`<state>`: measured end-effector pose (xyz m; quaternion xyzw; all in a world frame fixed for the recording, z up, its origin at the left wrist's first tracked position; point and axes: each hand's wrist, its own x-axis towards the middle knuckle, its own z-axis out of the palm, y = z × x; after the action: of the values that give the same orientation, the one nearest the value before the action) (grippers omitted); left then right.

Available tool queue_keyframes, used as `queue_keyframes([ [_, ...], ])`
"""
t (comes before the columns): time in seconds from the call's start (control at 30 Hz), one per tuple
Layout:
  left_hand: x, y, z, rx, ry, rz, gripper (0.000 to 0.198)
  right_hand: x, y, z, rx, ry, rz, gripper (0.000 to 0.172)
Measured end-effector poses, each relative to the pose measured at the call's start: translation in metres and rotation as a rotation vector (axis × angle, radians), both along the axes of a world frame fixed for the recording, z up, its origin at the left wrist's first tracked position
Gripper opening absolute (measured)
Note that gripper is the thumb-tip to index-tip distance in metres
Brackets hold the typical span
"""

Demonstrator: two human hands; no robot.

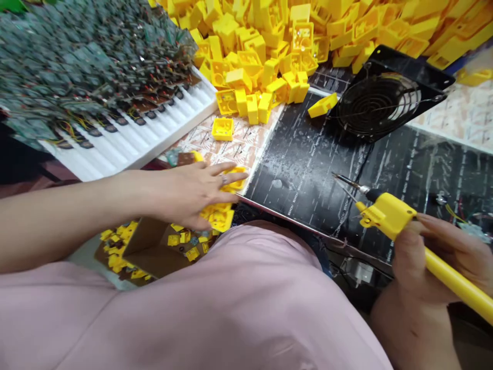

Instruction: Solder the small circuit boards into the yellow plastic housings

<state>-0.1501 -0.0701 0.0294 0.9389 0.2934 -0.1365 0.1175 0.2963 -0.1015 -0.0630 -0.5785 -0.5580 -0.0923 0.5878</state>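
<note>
My left hand (pixel 181 194) reaches across at the table's near edge, palm down with its fingers spread. Under and beside its fingers are yellow plastic housings (pixel 221 220), partly hidden by the hand; whether it touches them I cannot tell. My right hand (pixel 442 254) is closed around the handle of a yellow soldering iron (pixel 393 215). The iron's metal tip points left, above the black work mat (pixel 285 174). One more yellow housing (pixel 223 129) lies open side up, just beyond my left hand.
A large heap of yellow housings (pixel 250 56) covers the back. Green circuit boards (pixel 88 61) crowd a white foam tray (pixel 154 136) at left. A black fan (pixel 379 105) stands on the mat. Below the edge, a cardboard box (pixel 148 244) is beside more yellow pieces.
</note>
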Motion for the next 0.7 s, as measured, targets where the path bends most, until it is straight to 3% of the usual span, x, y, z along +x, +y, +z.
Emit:
queue_keyframes([
  [0.07,-0.026,-0.004,0.013,-0.101,-0.067,0.062,0.041,-0.003,0.002,-0.002,0.106,-0.047,0.05,0.045],
  [0.13,-0.033,0.011,0.017,-0.102,-0.123,0.227,0.045,-0.008,0.004,-0.002,0.243,-0.093,0.107,0.04],
  [0.17,-0.029,0.025,0.015,-0.02,-0.158,0.335,0.051,-0.012,0.006,-0.001,0.301,-0.11,0.125,0.042],
  [0.27,-0.004,0.082,-0.01,0.228,-0.311,0.617,0.069,-0.02,0.011,0.004,0.389,-0.131,0.139,0.047],
  [0.33,0.016,0.12,-0.034,0.249,-0.362,0.789,0.076,-0.022,0.011,0.007,0.345,-0.122,0.151,0.044],
  [0.4,0.032,0.146,-0.055,0.256,-0.409,0.865,0.083,-0.022,0.008,0.008,0.306,-0.122,0.173,0.04],
  [0.47,0.042,0.155,-0.068,0.281,-0.436,0.838,0.085,-0.019,0.006,0.007,0.281,-0.139,0.182,0.037],
  [0.53,0.049,0.15,-0.073,0.317,-0.434,0.753,0.078,-0.017,0.004,0.006,0.273,-0.149,0.19,0.034],
  [0.7,0.072,0.104,-0.064,0.364,-0.412,0.391,0.045,-0.017,0.01,0.006,0.236,-0.11,0.185,0.034],
])
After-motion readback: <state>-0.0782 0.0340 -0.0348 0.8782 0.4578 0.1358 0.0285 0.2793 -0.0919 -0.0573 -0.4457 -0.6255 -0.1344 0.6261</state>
